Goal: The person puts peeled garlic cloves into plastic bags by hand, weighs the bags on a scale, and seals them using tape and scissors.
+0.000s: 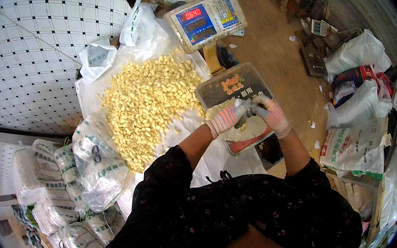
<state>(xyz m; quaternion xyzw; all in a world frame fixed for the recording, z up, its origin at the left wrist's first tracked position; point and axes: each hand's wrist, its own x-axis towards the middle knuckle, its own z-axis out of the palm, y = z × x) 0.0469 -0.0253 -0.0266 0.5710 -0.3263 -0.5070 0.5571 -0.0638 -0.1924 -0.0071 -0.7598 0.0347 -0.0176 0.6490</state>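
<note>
A clear plastic bag (258, 128) of pale contents rests on the dark platform (212, 88) of a digital scale. At the bag's gathered top, my left hand (228, 117) and my right hand (271, 113) meet, fingers bent and pinching the plastic. Both hands wear striped knit gloves with grey fingertips. My fingers hide exactly how the neck is folded or tied. Left of the scale spreads a large heap of pale yellow peeled cloves (151, 100), which look like garlic, on a white sheet (184, 133).
The scale's lit display head (208, 20) stands beyond the platform. White plastic bags (140, 27) lie behind the heap. A clear bag (99, 166) and stacked wrapped bundles (49, 179) stand at left. Printed sacks (354, 149) and a calculator (320, 28) are at right.
</note>
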